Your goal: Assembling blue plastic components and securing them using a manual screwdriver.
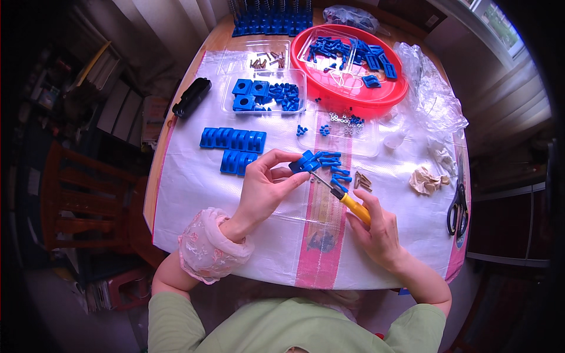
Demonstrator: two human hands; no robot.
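Between the fingertips of my left hand (pixel 265 182) is a small blue plastic part (pixel 305 162), raised over the table's middle. My right hand (pixel 376 230) grips a screwdriver (pixel 356 209) by its yellow handle. The screwdriver's metal shaft slants up and left, its tip at the blue part; whether it sits in a screw is too small to tell. Just beyond lie several blue lever-like pieces (pixel 331 162), with a few brass-coloured screws (pixel 363 181) to their right. Two rows of blue curved parts (pixel 233 140) stand left of my left hand.
Clear boxes hold blue blocks (pixel 242 103) and more screws (pixel 268 60). A red basin (pixel 401 97) with blue pieces stands at the far right. Small white nuts (pixel 338 117) lie on a clear lid. Black scissors (pixel 457 213), crumpled paper (pixel 428 180) and plastic film (pixel 438 106) line the right edge. A black case (pixel 192 97) lies left.
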